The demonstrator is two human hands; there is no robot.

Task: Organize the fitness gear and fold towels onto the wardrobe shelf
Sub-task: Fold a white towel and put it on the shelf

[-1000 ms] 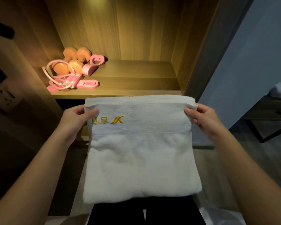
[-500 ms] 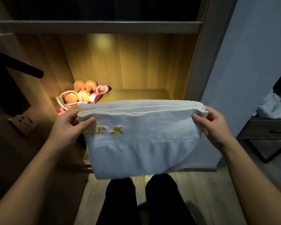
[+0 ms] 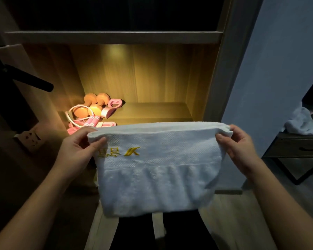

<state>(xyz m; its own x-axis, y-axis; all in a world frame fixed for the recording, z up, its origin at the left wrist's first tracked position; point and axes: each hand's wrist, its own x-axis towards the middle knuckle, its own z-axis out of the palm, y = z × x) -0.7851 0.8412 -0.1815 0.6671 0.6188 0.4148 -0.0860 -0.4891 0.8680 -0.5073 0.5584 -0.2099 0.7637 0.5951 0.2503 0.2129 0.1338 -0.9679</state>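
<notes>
Softly plush, folded white towel (image 3: pixel 157 179) (gold embroidery (image 3: pixel 119 152)).

Folded white towel (image 3: pixel 157 170), hanging upright

A pale wall (image 3: pixel 260 87) stands right of the warm-lit wardrobe (image 3: pixel 152 74) (wood-panelled), a dark side table (image 3: pixel 296 147) beyond.

Person in black trousers (image 3: pixel 134 233)
The left hand (image 3: pixel 76 150) and right hand (image 3: pixel 240 145) are bare; both forearms (image 3: pixel 34 204) are uncovered to the frame's edge, and the trousers are plain and dark.
</notes>
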